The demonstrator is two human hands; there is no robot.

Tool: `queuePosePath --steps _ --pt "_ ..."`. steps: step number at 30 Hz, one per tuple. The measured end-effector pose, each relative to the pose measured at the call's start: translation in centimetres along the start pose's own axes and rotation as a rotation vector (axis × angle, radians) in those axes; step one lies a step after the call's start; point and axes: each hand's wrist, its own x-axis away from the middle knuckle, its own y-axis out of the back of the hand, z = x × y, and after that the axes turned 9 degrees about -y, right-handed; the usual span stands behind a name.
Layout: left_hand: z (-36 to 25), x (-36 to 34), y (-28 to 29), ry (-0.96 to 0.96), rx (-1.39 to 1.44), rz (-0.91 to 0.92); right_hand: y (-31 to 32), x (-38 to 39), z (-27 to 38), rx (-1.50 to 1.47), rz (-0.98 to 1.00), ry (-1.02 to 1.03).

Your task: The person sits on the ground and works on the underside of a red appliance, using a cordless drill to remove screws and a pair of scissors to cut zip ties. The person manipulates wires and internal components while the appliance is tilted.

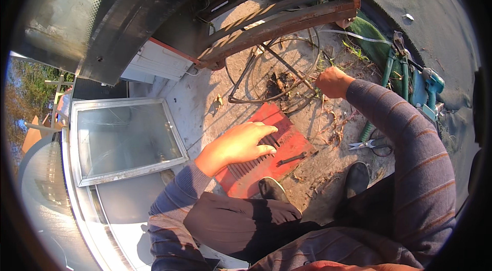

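My left hand (241, 144) hovers over or rests on a red metal panel (271, 116) with a row of slots; its fingers are stretched out and hold nothing. On the panel lies a dark wrench (292, 159), just beyond my left fingertips. To the right, my right hand (334, 82) is closed beside a bent metal wire frame (289, 68) on the ground. The fingers point away from me, so whatever they grip, if anything, is hidden.
A rusty metal housing (287, 24) stands open ahead. Bolt cutters with green handles (390, 68), a teal power tool (433, 82) and scissors (363, 145) lie on the right. A framed glass pane (125, 137) leans at the left. Dry leaves (333, 125) litter the ground.
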Motion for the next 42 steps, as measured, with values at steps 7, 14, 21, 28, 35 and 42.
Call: queuePosePath --steps 7,14,21,28,35,42 --pt "0.2 0.6 0.0 0.005 -0.002 -0.007 -0.8 0.2 -0.3 0.061 0.024 0.015" --pt "0.7 1.8 0.1 0.058 0.046 0.017 -0.4 0.1 0.1 0.06 0.048 0.026" --pt "1.7 2.8 -0.6 0.022 0.048 -0.05 0.0 0.6 0.7 0.103 0.128 0.039" --pt "2.0 3.0 -0.8 -0.001 0.035 -0.07 -0.9 0.6 -0.4 0.053 0.18 0.036" --pt "1.4 3.0 -0.5 0.067 0.078 -0.048 -0.8 0.4 -0.6 0.049 0.174 0.025" --pt "1.8 2.8 -1.1 -0.042 0.051 -0.119 -0.4 0.8 -0.5 0.015 0.184 0.024"
